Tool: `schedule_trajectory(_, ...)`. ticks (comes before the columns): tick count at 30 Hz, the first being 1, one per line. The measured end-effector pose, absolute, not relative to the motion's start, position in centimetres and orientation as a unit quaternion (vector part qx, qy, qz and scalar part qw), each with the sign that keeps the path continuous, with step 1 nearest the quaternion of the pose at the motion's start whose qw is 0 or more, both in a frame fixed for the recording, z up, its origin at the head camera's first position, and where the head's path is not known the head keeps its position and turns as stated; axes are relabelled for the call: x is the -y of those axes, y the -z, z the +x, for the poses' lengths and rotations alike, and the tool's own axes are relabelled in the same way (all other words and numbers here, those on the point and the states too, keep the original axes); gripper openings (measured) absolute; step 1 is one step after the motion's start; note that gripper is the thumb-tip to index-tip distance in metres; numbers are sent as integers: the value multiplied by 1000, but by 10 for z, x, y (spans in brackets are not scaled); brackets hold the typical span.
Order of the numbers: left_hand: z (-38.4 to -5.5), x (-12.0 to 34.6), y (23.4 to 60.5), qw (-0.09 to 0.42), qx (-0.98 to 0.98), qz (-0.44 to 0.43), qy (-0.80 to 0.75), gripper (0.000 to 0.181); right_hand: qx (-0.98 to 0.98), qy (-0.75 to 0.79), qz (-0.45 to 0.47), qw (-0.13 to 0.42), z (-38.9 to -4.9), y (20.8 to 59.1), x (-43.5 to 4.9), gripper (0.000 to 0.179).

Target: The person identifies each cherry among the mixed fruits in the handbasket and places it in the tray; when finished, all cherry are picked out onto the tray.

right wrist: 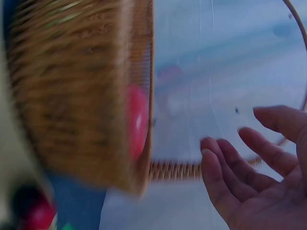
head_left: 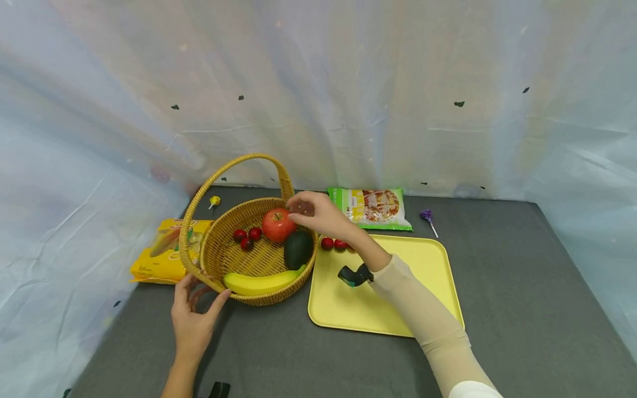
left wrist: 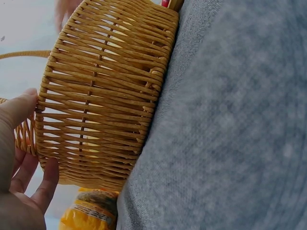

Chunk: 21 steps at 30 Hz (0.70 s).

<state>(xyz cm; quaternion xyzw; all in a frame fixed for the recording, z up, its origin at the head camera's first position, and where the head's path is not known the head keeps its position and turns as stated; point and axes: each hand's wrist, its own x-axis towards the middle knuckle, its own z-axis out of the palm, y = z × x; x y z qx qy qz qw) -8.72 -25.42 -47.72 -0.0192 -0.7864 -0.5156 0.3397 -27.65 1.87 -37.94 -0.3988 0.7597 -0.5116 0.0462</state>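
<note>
A wicker basket with a tall arched handle stands left of centre in the head view. My left hand grips its near-left rim at the handle's foot, thumb along the edge, as the left wrist view also shows. Inside lie a red apple, a dark green avocado, a banana and several cherries. Over the basket's right rim, beside the apple, hovers my right hand. In the right wrist view its fingers are loosely bent, with nothing between them.
Right of the basket lies a yellow tray with several cherries near its far-left corner. Behind it are a green-and-white food packet and a purple lollipop. A yellow bag and a yellow lollipop lie at the left.
</note>
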Motion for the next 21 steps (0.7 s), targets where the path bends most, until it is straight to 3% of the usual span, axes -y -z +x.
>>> schedule_trajectory(12,-88,257,478,354,784,-44,509,73,-751,328,-528,223,-285,373,87,49)
schedule_trajectory(21,-89,256,480,345,789,-41,508,72,-750,342,-491,281,-289,399,114,48)
